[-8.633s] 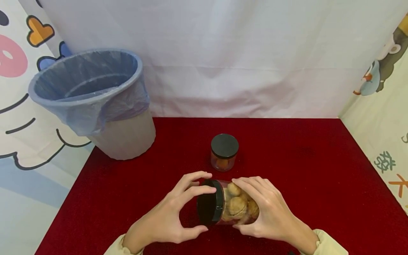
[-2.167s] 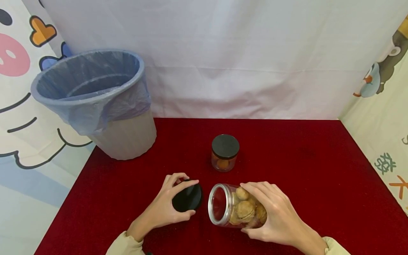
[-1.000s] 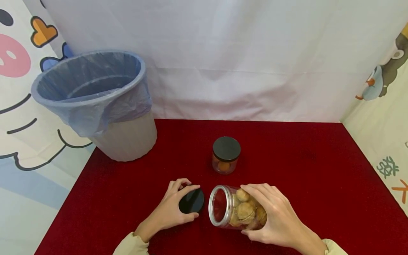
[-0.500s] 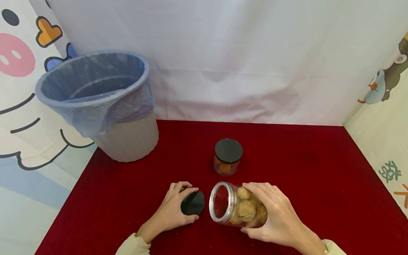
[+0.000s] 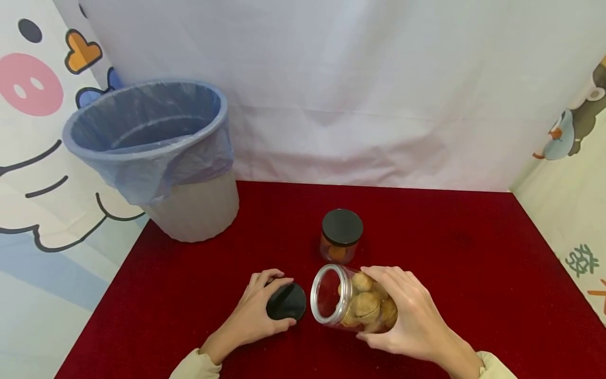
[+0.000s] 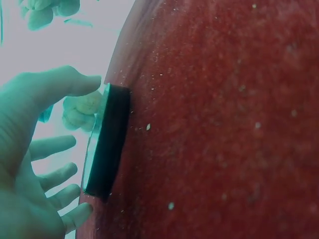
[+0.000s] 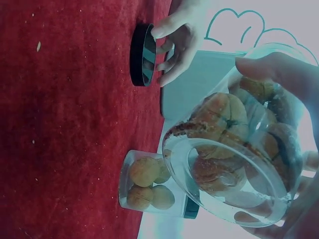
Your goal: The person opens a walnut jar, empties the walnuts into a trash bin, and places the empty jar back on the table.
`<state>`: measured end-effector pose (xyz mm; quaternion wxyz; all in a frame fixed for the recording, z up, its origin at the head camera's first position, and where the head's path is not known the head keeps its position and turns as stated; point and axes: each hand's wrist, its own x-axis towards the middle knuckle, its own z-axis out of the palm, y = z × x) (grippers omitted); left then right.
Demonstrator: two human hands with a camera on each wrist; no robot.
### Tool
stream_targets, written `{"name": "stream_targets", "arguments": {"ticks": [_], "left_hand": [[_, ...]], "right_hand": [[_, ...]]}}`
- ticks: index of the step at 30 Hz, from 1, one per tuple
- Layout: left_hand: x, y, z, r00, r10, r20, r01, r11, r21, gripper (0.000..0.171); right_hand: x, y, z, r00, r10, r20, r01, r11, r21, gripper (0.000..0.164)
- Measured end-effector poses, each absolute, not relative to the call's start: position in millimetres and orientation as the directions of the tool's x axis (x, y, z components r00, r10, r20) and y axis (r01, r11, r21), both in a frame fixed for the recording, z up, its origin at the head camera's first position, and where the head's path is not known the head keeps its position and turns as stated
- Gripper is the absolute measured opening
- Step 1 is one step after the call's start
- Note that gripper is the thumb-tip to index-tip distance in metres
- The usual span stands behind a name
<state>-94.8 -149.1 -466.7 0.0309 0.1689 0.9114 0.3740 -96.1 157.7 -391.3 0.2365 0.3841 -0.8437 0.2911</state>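
Note:
My right hand (image 5: 408, 310) grips a clear jar of walnuts (image 5: 366, 305), thumb below and fingers over the top. Uncapped, the jar leans on its side with its silver rim (image 5: 329, 295) facing left. In the right wrist view its base (image 7: 229, 181) hangs above the red cloth. My left hand (image 5: 259, 310) hovers around a black lid (image 5: 286, 301) lying flat on the cloth. The left wrist view has the thumb (image 6: 82, 83) right at the lid's edge and the other fingers spread loosely above it.
A smaller jar (image 5: 342, 229) with a black lid stands behind the walnut jar; round brown nuts (image 7: 144, 172) show inside it. At the back left is a bin (image 5: 189, 200) lined with a blue bag. Light crumbs dot the red cloth (image 6: 224, 139).
Since the earliest frame, the black lid has come off the walnut jar and been laid on the cloth to its left. Lately the jar has risen and tilted slightly. The left hand has barely moved.

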Motion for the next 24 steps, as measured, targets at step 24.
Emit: {"name": "stream_targets", "arguments": {"ticks": [24], "left_hand": [[-94.2,-188.2,-434.3,-0.940,0.133,0.315,0.333,0.559,0.759,0.053]], "right_hand": [[-118.1,151.6,-371.3,-0.578,-0.511,0.636,-0.799,0.511,-0.316,0.092]]}}
